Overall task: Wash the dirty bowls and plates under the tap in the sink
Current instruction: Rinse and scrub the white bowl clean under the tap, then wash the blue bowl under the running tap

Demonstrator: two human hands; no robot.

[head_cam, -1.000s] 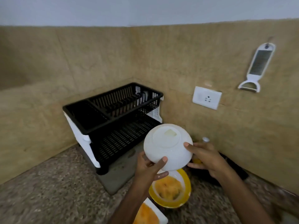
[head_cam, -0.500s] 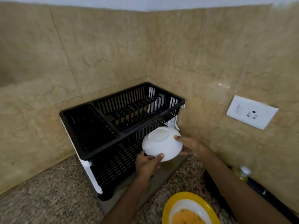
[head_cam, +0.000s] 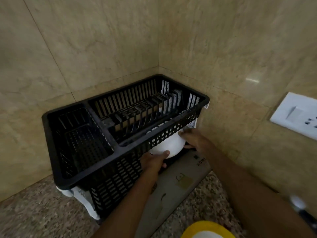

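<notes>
A white bowl (head_cam: 169, 146), upside down, is partly inside the lower tier of the black two-tier dish rack (head_cam: 82, 150), under the upper basket's front wall. My left hand (head_cam: 152, 163) grips the bowl's near rim from below. At the bowl's right side my right hand (head_cam: 193, 139) holds the rim. The bowl's far half is hidden behind the rack's lattice. A yellow-rimmed plate (head_cam: 205, 230) shows at the bottom edge.
The rack stands in the tiled wall corner on a speckled granite counter (head_cam: 34, 213), with a grey drip tray (head_cam: 176, 184) sticking out under it. A white wall socket (head_cam: 296, 115) is at the right. A white-capped bottle (head_cam: 297, 202) stands low right.
Both hands carried the upturned bowl up from above the yellow plate, forward and down into the rack's lower tier. The view closed in on the rack.
</notes>
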